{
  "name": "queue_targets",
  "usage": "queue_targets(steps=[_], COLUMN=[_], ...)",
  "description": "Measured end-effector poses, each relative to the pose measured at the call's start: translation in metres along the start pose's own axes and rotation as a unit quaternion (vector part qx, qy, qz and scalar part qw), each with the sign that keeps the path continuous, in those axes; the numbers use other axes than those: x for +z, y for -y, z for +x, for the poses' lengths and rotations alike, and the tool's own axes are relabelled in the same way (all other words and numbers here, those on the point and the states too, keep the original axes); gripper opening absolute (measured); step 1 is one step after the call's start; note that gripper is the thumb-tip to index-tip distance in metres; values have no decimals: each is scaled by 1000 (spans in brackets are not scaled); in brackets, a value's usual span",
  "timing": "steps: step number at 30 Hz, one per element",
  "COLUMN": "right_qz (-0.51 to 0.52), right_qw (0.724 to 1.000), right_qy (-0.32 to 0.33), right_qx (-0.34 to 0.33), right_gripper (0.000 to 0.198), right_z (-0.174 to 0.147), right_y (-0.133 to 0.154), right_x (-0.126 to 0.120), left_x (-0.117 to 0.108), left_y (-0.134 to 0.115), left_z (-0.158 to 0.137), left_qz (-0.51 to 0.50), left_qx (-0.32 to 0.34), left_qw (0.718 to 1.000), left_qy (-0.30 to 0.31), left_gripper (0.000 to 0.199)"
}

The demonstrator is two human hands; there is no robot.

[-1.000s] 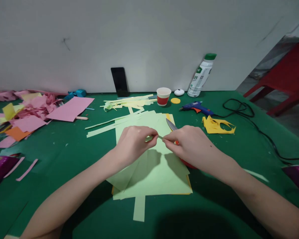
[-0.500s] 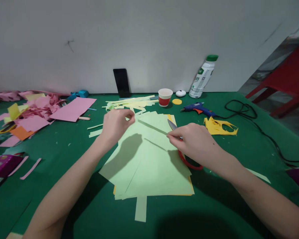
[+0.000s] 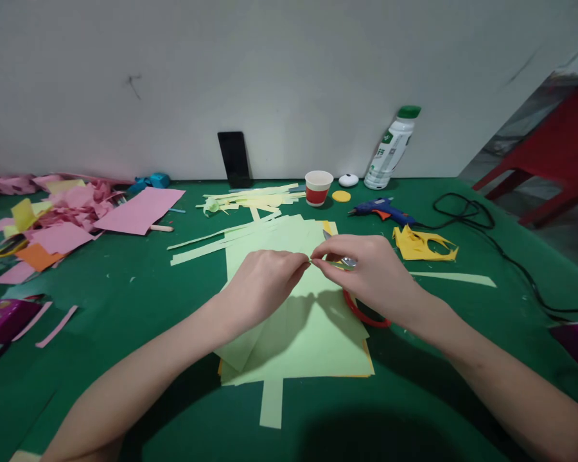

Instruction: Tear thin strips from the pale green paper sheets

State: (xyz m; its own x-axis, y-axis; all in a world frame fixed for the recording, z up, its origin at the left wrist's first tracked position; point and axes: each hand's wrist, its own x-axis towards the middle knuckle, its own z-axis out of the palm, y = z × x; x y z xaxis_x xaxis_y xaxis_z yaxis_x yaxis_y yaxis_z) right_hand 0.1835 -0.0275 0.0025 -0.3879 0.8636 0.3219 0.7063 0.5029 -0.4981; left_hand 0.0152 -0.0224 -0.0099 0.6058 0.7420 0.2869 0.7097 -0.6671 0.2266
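Over the stack of light green paper sheets [image 3: 313, 353], my left hand [image 3: 264, 279] and my right hand [image 3: 373, 266] meet with fingertips pinched. Between them is the end of a narrow light green paper strip [image 3: 455, 278], whose tail shows beyond my right hand. My left hand is closed in a pinch, its palm turned down. Thumb and forefinger of my right hand close on the strip. Scissors with red handles [image 3: 378, 323] lie on the stack under my right hand, which partly hides them.
Cut green strips [image 3: 207, 247] lie left of the stack, and another strip [image 3: 271, 404] pokes out in front. Behind stand a paper cup [image 3: 318, 189], a phone [image 3: 235, 159] and a bottle [image 3: 392, 147]. A blue glue gun [image 3: 383, 209] and yellow scrap [image 3: 424, 247] lie right, pink papers [image 3: 142, 210] left.
My left hand has moved right and down to meet my right hand. The strip that was stretched between the hands now shows mostly to the right of my right hand.
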Motion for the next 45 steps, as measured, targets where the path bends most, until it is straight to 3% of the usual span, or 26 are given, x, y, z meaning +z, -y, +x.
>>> queue_targets(steps=[6, 13, 20, 24, 27, 32, 36, 42, 45], right_qz=[18, 30, 4, -9, -20, -69, -86, -46, -25], right_qw=[999, 999, 998, 996, 997, 997, 992, 995, 996], right_qy=[-22, -19, -57, -64, -54, 1, 9, -15, -24], right_qx=[-41, -39, 17, 63, 55, -27, -90, -92, -82], right_gripper=[11, 10, 11, 10, 10, 9, 9, 9, 9], right_z=[-1, -1, 3, 6, 7, 5, -1, -4, -3], right_y=[3, 2, -7, -16, -20, -15, -4, 3, 0], right_x=[2, -4, -22, -31, -33, -19, -4, -2, -9], left_x=[-4, -18, -42, -52, -52, -34, -16, -4, -5], left_y=[-3, -7, -3, 4, 9, 4, -7, -12, -13], left_z=[-2, -6, -10, -13, -14, -10, -6, -7, -9], left_qz=[18, 41, 44, 44, 67, 85, 55, 152, 217], left_qx=[6, 14, -29, -64, -85, -9, 65, 103, 106], left_qw=[1000, 999, 997, 996, 994, 995, 995, 971, 954], left_qy=[-9, -29, -50, -32, -2, -57, -51, -154, -176], left_gripper=[27, 25, 23, 18, 17, 38, 19, 24, 25])
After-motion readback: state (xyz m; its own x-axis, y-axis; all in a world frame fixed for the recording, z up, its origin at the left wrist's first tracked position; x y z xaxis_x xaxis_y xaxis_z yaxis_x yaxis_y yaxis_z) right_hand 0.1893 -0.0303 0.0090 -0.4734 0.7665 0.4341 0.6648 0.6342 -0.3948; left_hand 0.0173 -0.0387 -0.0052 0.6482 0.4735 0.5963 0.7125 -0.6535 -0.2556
